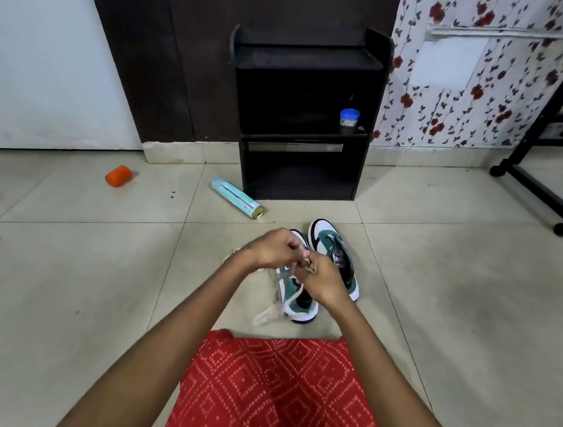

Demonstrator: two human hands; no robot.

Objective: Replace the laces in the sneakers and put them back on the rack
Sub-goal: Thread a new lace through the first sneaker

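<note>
Both hands meet just above the nearer sneaker [298,306], which stands on the tiled floor [60,278] in front of the person's red patterned garment [276,392].

The left hand [275,249] comes in from 8 o'clock. Its fingers [292,248] are curled tight together and pinch the white lace [295,292] where the two hands touch. The right hand [323,279] comes in from 5 o'clock, and its fingers [311,267] are likewise bent and closed on the same lace. The exact pinch point is blurred.

From the hands the lace runs down across the sneaker's teal side toward 7 o'clock and ends in a loose loop on the floor.

The second sneaker [333,249], white, teal and black, stands just beside the first at 2 o'clock of it, toe pointing to 12 o'clock.

The black rack [303,112] stands at 12 o'clock from the hands, against the dark wall panel. A small blue-lidded jar [349,117] sits on its middle shelf.

A pale teal tube [237,198] lies on the floor at 11 o'clock, near the rack's foot. An orange cylinder [118,175] lies farther off at 10 o'clock.
</note>
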